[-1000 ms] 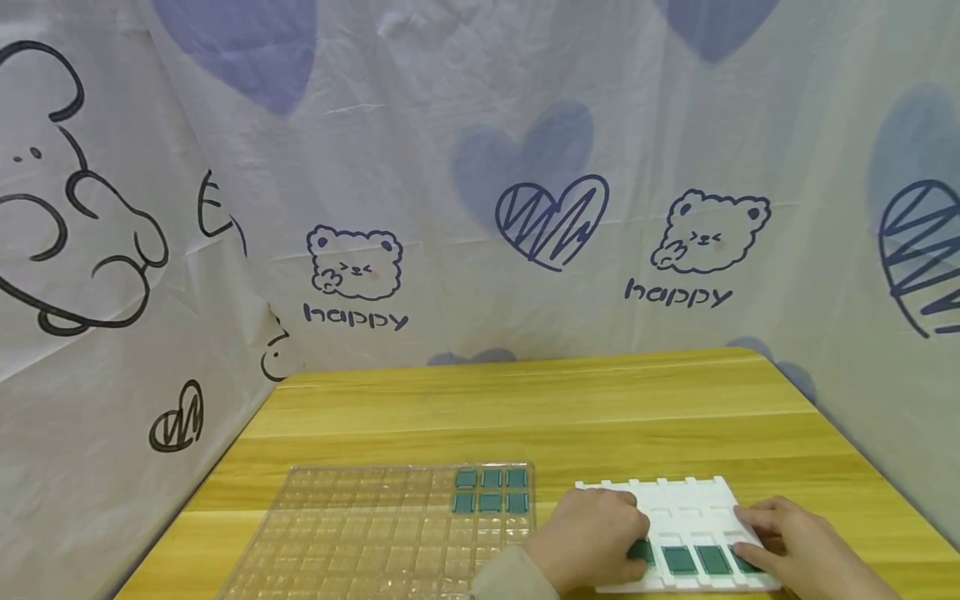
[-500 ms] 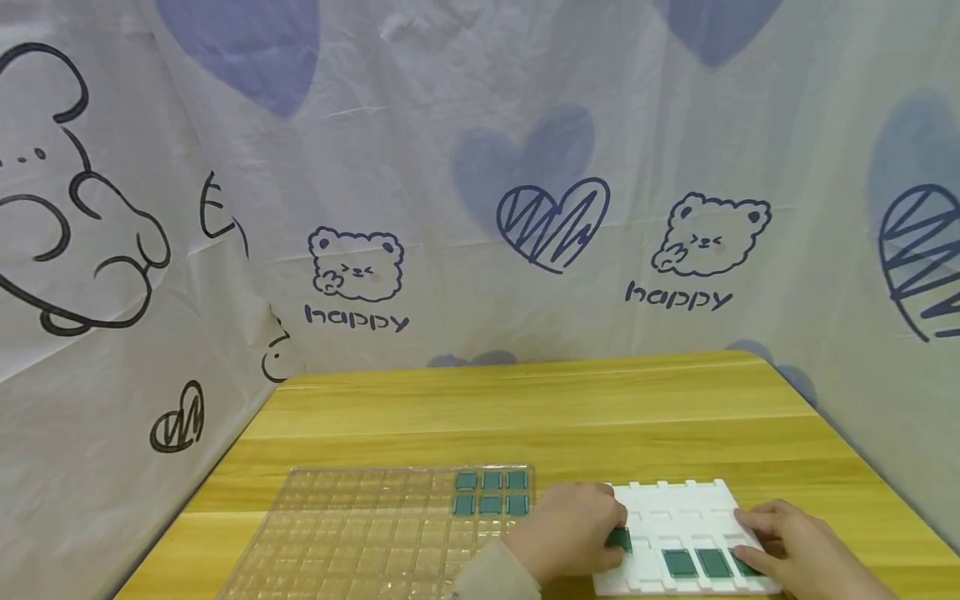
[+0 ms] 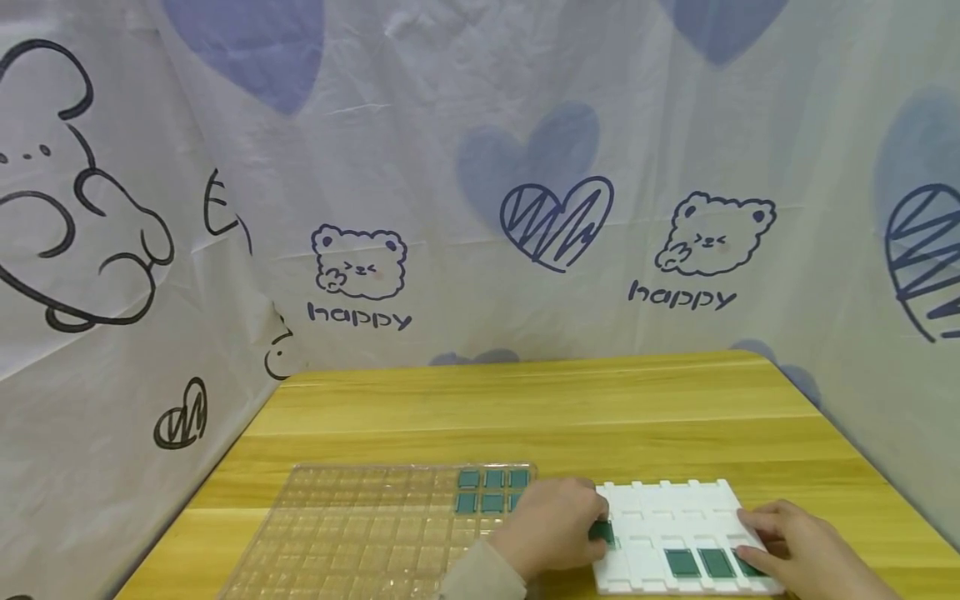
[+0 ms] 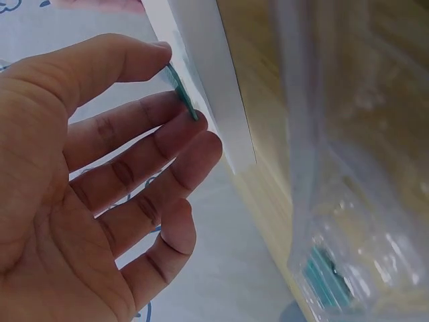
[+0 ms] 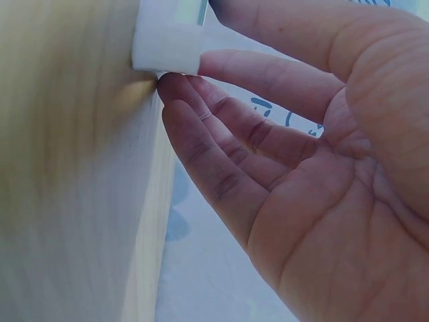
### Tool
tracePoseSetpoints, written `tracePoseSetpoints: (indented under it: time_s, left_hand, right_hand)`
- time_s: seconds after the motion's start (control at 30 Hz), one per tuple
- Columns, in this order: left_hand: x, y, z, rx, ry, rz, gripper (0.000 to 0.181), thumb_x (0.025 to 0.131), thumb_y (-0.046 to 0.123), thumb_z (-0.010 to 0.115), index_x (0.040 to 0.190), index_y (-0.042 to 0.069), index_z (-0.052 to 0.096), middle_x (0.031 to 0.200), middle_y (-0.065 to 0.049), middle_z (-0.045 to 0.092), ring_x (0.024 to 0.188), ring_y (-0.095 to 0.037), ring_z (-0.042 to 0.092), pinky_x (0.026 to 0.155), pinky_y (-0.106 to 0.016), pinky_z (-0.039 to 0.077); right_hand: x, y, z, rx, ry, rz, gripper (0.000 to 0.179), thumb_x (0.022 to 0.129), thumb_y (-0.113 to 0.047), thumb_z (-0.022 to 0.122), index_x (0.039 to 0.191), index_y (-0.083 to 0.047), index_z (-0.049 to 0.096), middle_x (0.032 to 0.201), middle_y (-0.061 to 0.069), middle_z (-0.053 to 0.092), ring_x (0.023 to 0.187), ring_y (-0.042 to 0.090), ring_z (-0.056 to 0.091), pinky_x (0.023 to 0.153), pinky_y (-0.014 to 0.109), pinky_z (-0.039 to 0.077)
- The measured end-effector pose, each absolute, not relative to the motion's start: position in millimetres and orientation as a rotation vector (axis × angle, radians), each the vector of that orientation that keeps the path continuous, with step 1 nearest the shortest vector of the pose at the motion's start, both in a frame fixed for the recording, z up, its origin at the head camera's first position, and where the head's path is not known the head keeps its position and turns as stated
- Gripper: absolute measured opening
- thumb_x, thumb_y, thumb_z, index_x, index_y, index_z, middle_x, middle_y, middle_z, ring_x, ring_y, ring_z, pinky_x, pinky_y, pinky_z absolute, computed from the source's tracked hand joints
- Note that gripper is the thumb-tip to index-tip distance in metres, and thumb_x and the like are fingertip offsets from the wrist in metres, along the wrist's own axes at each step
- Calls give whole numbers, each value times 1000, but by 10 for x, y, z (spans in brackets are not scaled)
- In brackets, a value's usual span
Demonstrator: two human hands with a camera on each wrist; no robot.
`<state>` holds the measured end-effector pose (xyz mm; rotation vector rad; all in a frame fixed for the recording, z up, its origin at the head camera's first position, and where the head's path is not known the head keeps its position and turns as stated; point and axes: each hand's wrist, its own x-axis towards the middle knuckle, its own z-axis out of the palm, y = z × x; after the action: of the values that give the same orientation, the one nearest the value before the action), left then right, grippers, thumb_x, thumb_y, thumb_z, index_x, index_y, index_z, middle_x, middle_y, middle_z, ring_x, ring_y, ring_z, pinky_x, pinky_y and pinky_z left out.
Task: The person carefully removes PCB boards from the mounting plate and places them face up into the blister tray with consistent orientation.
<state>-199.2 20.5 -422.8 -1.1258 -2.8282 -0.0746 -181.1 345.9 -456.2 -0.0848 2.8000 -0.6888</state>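
Observation:
My left hand (image 3: 551, 525) pinches a thin green square chip (image 3: 602, 533) between thumb and fingertips, just at the left edge of a white slotted tray (image 3: 701, 527). Seen edge-on in the left wrist view, the chip (image 4: 179, 90) lies close to the tray's white side wall (image 4: 214, 80). With my right hand (image 3: 806, 546) I hold the tray's right side; the thumb reaches over the last green chip (image 3: 750, 568) and partly hides it. Two more green chips, one of them the nearer-left chip (image 3: 682, 563), lie in the tray's front row.
A clear plastic compartment tray (image 3: 352, 533) lies to the left, with several green chips (image 3: 492, 479) in its far right corner, partly behind my left hand. Both trays are on a wooden table (image 3: 525, 408). A printed cloth (image 3: 450, 317) hangs behind and at the sides.
My left hand has lifted the leftmost chip out of the white tray's front row and carried it left, past the tray's edge. The right hand has stayed put.

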Motion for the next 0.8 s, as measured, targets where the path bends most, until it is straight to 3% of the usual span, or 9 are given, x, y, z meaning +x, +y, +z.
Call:
tracePoseSetpoints:
  time_s: [0.5,0.8]
  left_hand:
    - [-2001,29,-4203,-1035,-2848,-139,20,87,31,85,77,26,68,75,15,54,62,-1,40,47,-21,34]
    - [-2026,-78,-4221,-1004,-2859,-145,17,87,37,86,82,26,74,76,15,58,65,-1,43,54,-21,36]
  right_hand:
    - [-1815,3464,-4569,-85,2794,-695,69,96,-33,80,140,16,59,121,21,67,97,25,70,86,46,63]
    - [-1850,3478,-4611,-27,2777,-688,74,94,-38,81,142,14,59,122,21,66,99,25,69,88,48,62]
